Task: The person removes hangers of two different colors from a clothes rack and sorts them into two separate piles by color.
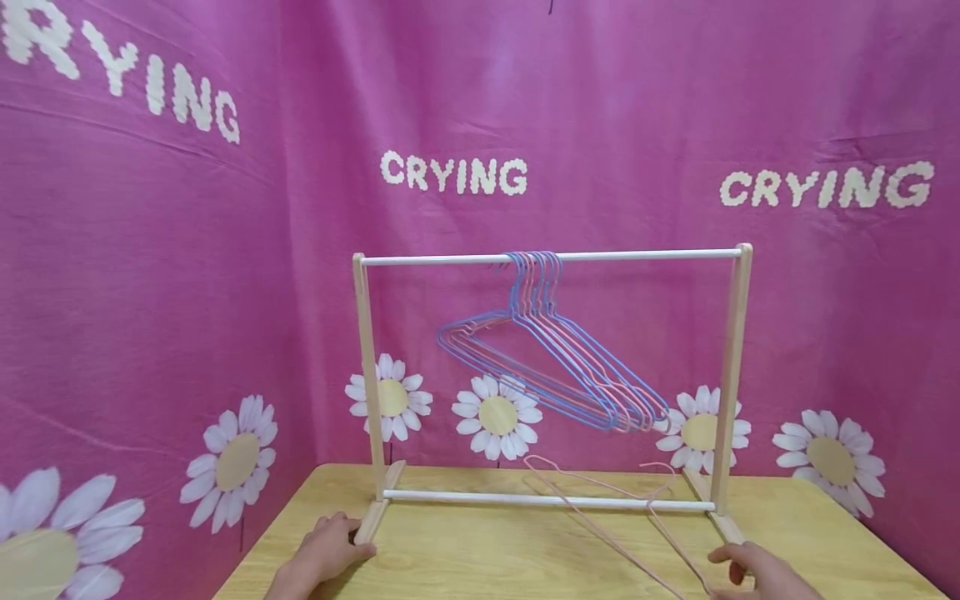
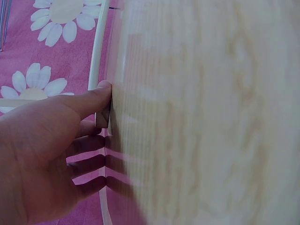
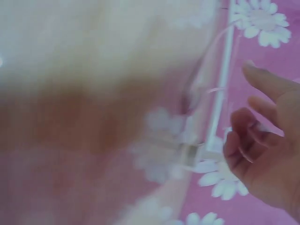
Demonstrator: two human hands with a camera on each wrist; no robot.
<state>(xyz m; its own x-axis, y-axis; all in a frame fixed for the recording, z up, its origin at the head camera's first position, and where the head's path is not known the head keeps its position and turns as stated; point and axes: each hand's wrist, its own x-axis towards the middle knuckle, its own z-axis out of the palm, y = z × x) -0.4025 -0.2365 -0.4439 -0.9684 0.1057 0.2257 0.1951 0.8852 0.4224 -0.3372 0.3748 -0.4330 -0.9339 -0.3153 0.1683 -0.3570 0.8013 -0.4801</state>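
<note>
A wooden clothes rack (image 1: 737, 367) with white rods stands on the table. Several blue and pink wire hangers (image 1: 555, 358) hang bunched near the middle of its top rod. My left hand (image 1: 318, 554) pinches the front end of the rack's left foot (image 1: 372, 523) between thumb and fingers; the left wrist view shows that grip close up. By the front end of the right foot (image 1: 726, 528) is my right hand (image 1: 761, 575), its fingers loosely bent around nothing in the blurred right wrist view. One pink hanger (image 1: 600, 527) lies on the table, across the lower rod, close to my right hand.
The light wooden table (image 1: 465, 558) extends beneath the rack, its back edge near the cloth. A magenta cloth (image 1: 600, 108) with daisies and white lettering covers the back and both sides.
</note>
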